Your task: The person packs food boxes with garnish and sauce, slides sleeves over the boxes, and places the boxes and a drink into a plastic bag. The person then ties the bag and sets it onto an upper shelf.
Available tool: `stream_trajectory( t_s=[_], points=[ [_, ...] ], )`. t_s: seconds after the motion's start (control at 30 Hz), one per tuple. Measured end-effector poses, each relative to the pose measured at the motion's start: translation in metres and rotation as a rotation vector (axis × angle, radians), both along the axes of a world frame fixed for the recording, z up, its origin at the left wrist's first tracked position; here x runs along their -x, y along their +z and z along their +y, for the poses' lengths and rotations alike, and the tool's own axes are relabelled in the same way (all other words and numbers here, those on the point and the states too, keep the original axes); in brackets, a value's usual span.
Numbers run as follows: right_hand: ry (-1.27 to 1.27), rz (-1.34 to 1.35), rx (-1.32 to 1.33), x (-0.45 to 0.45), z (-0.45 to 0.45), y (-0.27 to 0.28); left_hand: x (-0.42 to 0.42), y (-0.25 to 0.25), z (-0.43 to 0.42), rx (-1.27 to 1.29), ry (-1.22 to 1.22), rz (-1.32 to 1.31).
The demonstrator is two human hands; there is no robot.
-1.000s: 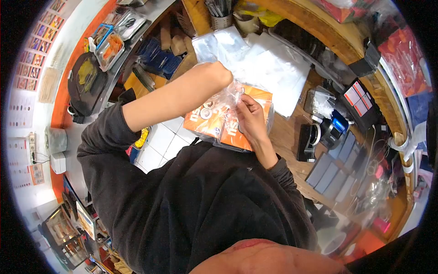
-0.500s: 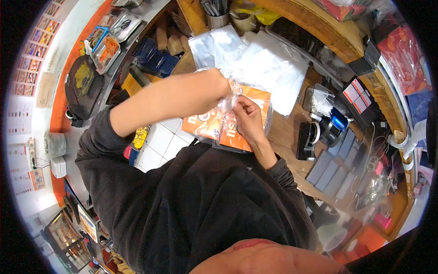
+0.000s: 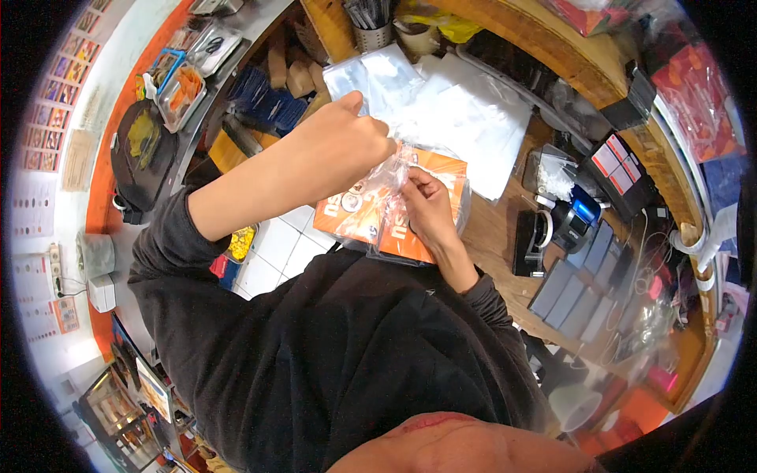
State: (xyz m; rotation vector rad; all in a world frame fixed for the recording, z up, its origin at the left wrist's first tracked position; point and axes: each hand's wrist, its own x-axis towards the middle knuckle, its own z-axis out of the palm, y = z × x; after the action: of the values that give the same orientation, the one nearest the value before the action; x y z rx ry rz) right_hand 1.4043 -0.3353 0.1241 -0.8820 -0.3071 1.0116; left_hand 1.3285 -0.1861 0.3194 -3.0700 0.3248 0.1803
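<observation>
Two orange printed packs with white lettering lie side by side in front of my body, the left pack (image 3: 341, 214) partly under my left forearm and the right pack (image 3: 404, 230) beside my right hand. Crumpled clear plastic film (image 3: 392, 175) is bunched over their upper part. My left hand (image 3: 356, 135) is closed above the packs, its knuckles up and the film at its fingers; the fingertips are hidden. With thumb and fingers pinched, my right hand (image 3: 430, 203) grips the film over the right pack.
Clear plastic sheets (image 3: 473, 118) are spread on the wooden table (image 3: 505, 236) beyond the packs. To the right stand a tape dispenser (image 3: 536, 240), a black and blue device (image 3: 579, 217) and grey boxes (image 3: 569, 292). A metal cup of tools (image 3: 371, 31) stands at the back.
My left hand has shifted slightly up and left, its thumb now showing on top, and more of the film is visible between the hands. My right hand has stayed nearly in place.
</observation>
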Motion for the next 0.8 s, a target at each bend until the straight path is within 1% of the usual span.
stream_trajectory(
  t_s=[0.07, 0.1, 0.17, 0.2, 0.27, 0.3, 0.37, 0.4, 0.47, 0.5, 0.57, 0.6, 0.67, 0.7, 0.77, 0.8],
  points=[
    [0.024, 0.031, -0.008, -0.002, 0.000, -0.006, 0.001, 0.001, -0.002, 0.039, 0.003, -0.207],
    [0.024, 0.031, -0.008, -0.002, -0.001, -0.007, 0.002, 0.002, -0.003, 0.039, 0.003, -0.207],
    [0.028, 0.007, -0.009, -0.002, -0.001, -0.008, 0.004, 0.003, -0.006, -0.054, 0.041, -0.096],
    [0.029, 0.006, -0.009, -0.002, -0.001, -0.004, 0.007, 0.001, -0.008, -0.054, 0.041, -0.097],
    [0.029, -0.085, 0.133, -0.002, -0.003, 0.010, 0.012, -0.005, -0.012, 0.018, 0.100, -0.139],
    [0.023, -0.084, 0.131, -0.002, -0.002, 0.013, 0.013, -0.006, -0.014, 0.017, 0.095, -0.139],
    [0.021, -0.207, 0.113, -0.005, -0.003, 0.016, 0.014, -0.009, -0.017, 0.219, 0.157, -0.220],
    [0.020, -0.205, 0.113, -0.007, -0.004, 0.018, 0.014, -0.011, -0.019, 0.218, 0.157, -0.218],
    [0.043, -0.355, 0.109, -0.013, -0.008, 0.022, 0.014, -0.018, -0.020, 0.460, 0.310, -0.278],
    [0.040, -0.355, 0.109, -0.015, -0.009, 0.024, 0.014, -0.024, -0.019, 0.460, 0.307, -0.277],
    [0.012, -0.577, 0.145, -0.019, -0.012, 0.029, 0.015, -0.038, -0.017, 0.743, 0.372, -0.380],
    [0.009, -0.575, 0.146, -0.023, -0.015, 0.035, 0.015, -0.044, -0.017, 0.743, 0.370, -0.378],
    [-0.022, -0.686, 0.255, -0.029, -0.019, 0.047, 0.017, -0.054, -0.016, 0.830, 0.448, -0.484],
    [-0.025, -0.685, 0.257, -0.028, -0.018, 0.048, 0.018, -0.059, -0.017, 0.832, 0.446, -0.482],
    [-0.127, -0.569, 0.196, -0.027, -0.015, 0.050, 0.018, -0.067, -0.020, 0.961, 0.513, -0.534],
    [-0.123, -0.571, 0.196, -0.025, -0.011, 0.049, 0.017, -0.070, -0.021, 0.962, 0.515, -0.537]
  ],
)
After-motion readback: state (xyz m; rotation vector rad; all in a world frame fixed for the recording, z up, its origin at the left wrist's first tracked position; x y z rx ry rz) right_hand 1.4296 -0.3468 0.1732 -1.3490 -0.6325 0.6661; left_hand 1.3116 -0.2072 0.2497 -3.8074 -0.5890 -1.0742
